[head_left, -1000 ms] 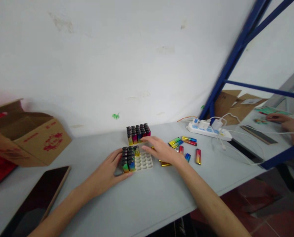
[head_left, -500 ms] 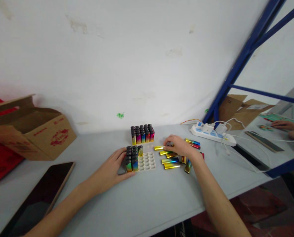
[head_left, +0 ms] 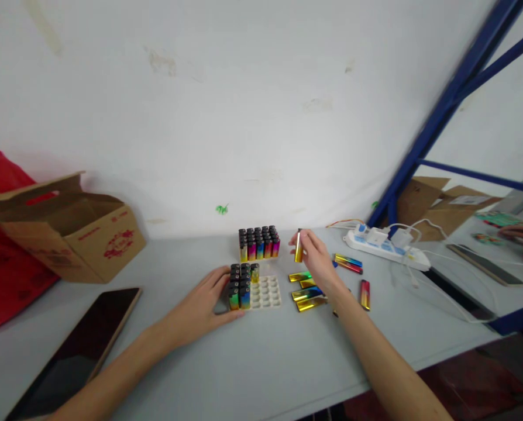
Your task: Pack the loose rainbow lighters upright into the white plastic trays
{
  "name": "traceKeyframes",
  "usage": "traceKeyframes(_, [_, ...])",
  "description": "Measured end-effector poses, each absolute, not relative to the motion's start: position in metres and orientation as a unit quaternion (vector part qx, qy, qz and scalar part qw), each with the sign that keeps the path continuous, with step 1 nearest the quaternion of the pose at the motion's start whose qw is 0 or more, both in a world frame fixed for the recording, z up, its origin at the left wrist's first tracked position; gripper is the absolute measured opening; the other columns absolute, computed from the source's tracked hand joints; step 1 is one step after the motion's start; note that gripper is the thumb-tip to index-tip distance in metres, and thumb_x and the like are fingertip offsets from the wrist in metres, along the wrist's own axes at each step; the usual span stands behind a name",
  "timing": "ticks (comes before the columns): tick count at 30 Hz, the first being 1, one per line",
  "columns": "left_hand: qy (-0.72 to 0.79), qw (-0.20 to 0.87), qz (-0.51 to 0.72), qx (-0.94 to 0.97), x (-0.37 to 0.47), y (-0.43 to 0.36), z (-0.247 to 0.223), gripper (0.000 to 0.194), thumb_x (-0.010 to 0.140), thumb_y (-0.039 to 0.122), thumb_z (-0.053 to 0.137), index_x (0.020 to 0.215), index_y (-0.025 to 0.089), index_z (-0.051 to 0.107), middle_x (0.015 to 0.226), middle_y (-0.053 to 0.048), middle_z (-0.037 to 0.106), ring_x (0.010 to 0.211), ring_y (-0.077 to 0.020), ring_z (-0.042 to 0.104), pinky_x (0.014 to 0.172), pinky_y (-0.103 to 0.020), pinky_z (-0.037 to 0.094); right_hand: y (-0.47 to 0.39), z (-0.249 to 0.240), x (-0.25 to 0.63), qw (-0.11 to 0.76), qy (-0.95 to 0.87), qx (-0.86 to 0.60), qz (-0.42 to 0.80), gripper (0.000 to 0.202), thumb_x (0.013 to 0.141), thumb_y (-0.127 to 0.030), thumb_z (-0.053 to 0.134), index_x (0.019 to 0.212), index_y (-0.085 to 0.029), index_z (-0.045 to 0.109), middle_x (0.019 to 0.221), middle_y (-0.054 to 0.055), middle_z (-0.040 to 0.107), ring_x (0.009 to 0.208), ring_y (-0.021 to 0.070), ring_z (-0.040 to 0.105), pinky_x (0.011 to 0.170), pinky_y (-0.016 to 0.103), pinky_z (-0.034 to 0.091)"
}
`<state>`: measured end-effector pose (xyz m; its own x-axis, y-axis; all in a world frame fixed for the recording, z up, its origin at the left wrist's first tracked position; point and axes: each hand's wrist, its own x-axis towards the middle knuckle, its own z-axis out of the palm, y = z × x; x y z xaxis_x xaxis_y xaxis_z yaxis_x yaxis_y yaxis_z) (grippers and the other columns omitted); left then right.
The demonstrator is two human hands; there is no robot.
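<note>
I'm holding one gold lighter roughly upright in my R hand, fingertips clamping it above the tabletop, right of the rear block of lighters & apart from it. Current step, as I'm judging it: one piece is up in the grip, tray side is being braced. From this pose, handling is calling for a light, steady pinch, piece kept vertical, & clearance from the standing ones, since a bump could be tipping them.

My L hand is bracketing the left side of the white tray, thumb & fingers apart, thumb by the front corner; can't tell how hard it's pressing. Two left columns are carrying black-topped lighters, plus one yellowish lighter at the back of the next column; the other visible cups are showing empty. Loose lighters are lying R of the tray, gold, green, blue, w/ a few red ones farther out.

Farther R, a power strip is sitting by the blue frame, w/ a carton & another person's hand beyond. On my L, a dark tablet-like slab is lying near an open cardboard box.

Writing: box is showing red print & a red emblem, carton a pale label, strip blue stickers; all too small/blurred to read. No brand I'm making out.
</note>
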<state>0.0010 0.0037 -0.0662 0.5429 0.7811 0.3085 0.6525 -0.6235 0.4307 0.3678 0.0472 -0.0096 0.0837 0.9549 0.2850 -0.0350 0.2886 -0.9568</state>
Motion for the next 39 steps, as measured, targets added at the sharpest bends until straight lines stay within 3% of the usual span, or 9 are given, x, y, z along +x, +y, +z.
traceKeyframes(3, [0.410,0.131,0.241,0.870,0.001,0.004,-0.065,0.087,0.112,0.090,0.083,0.168,0.023,0.080,0.185,-0.021,0.075,0.169,-0.0487,0.075,0.147,-0.064,0.063,0.040,-0.015,0.343,0.576,-0.524,-0.386,0.495,0.080,0.094,-0.108,0.082,0.109,-0.032,0.064,0.090,-0.002,0.074,0.071,0.0195,0.067,0.072,0.035,0.064])
traceKeyframes(7, [0.406,0.133,0.240,0.872,0.004,0.003,-0.063,0.086,0.114,0.088,0.084,0.169,0.022,0.079,0.184,-0.021,0.075,0.169,-0.0476,0.075,0.147,-0.064,0.063,0.026,-0.018,0.322,0.503,-0.558,-0.390,0.533,0.078,0.099,-0.109,0.074,0.110,-0.034,0.057,0.072,-0.013,0.048,0.056,0.0151,0.037,0.053,0.027,0.039])
traceKeyframes(13, [0.400,0.128,0.251,0.872,0.005,0.003,-0.063,0.084,0.113,0.085,0.086,0.171,0.025,0.078,0.181,-0.020,0.077,0.167,-0.0478,0.077,0.146,-0.065,0.064,0.009,-0.016,0.310,0.497,-0.665,-0.467,0.303,0.068,0.111,-0.087,0.068,0.079,-0.031,0.045,0.066,-0.008,0.040,0.067,0.0156,0.037,0.065,0.033,0.030])
traceKeyframes(17, [0.405,0.132,0.244,0.871,0.005,0.002,-0.062,0.083,0.112,0.085,0.087,0.169,0.026,0.079,0.181,-0.019,0.077,0.167,-0.0475,0.076,0.147,-0.064,0.063,0.008,-0.017,0.307,0.492,-0.669,-0.492,0.263,0.062,0.109,-0.077,0.061,0.071,-0.032,0.040,0.062,-0.007,0.037,0.065,0.0155,0.033,0.065,0.035,0.026])
traceKeyframes(21, [0.407,0.133,0.243,0.870,0.005,0.001,-0.061,0.083,0.113,0.086,0.086,0.169,0.024,0.079,0.182,-0.020,0.076,0.169,-0.0469,0.074,0.148,-0.063,0.061,0.010,-0.021,0.308,0.474,-0.665,-0.519,0.253,0.056,0.106,-0.070,0.057,0.068,-0.033,0.040,0.062,-0.005,0.041,0.064,0.0170,0.038,0.066,0.036,0.027])
traceKeyframes(26, [0.404,0.138,0.239,0.872,0.005,0.001,-0.059,0.083,0.113,0.086,0.087,0.168,0.024,0.078,0.180,-0.020,0.077,0.167,-0.0463,0.076,0.147,-0.063,0.062,0.007,-0.020,0.306,0.465,-0.681,-0.502,0.260,0.050,0.112,-0.069,0.057,0.079,-0.033,0.046,0.065,-0.006,0.046,0.065,0.0181,0.043,0.067,0.035,0.031])
traceKeyframes(32, [0.398,0.146,0.245,0.872,0.007,-0.001,-0.057,0.082,0.114,0.084,0.086,0.171,0.025,0.076,0.183,-0.020,0.075,0.170,-0.0459,0.074,0.149,-0.063,0.060,0.005,-0.012,0.315,0.460,-0.735,-0.437,0.239,0.037,0.128,-0.060,0.050,0.106,-0.031,0.058,0.089,0.000,0.068,0.085,0.0250,0.067,0.079,0.036,0.053])
traceKeyframes(35, [0.399,0.147,0.240,0.873,0.007,-0.002,-0.056,0.083,0.115,0.084,0.085,0.170,0.023,0.076,0.182,-0.022,0.075,0.171,-0.0462,0.072,0.150,-0.063,0.059,0.006,-0.010,0.323,0.442,-0.779,-0.403,0.190,0.042,0.131,-0.058,0.053,0.100,-0.031,0.059,0.103,0.007,0.073,0.098,0.0277,0.071,0.088,0.038,0.061])
traceKeyframes(39, [0.404,0.150,0.235,0.872,0.008,-0.004,-0.054,0.083,0.115,0.083,0.086,0.171,0.023,0.076,0.183,-0.022,0.074,0.172,-0.0458,0.072,0.151,-0.063,0.058,0.005,-0.005,0.328,0.404,-0.792,-0.418,0.188,0.050,0.131,-0.064,0.056,0.092,-0.032,0.053,0.089,0.003,0.068,0.085,0.0258,0.065,0.082,0.036,0.055])
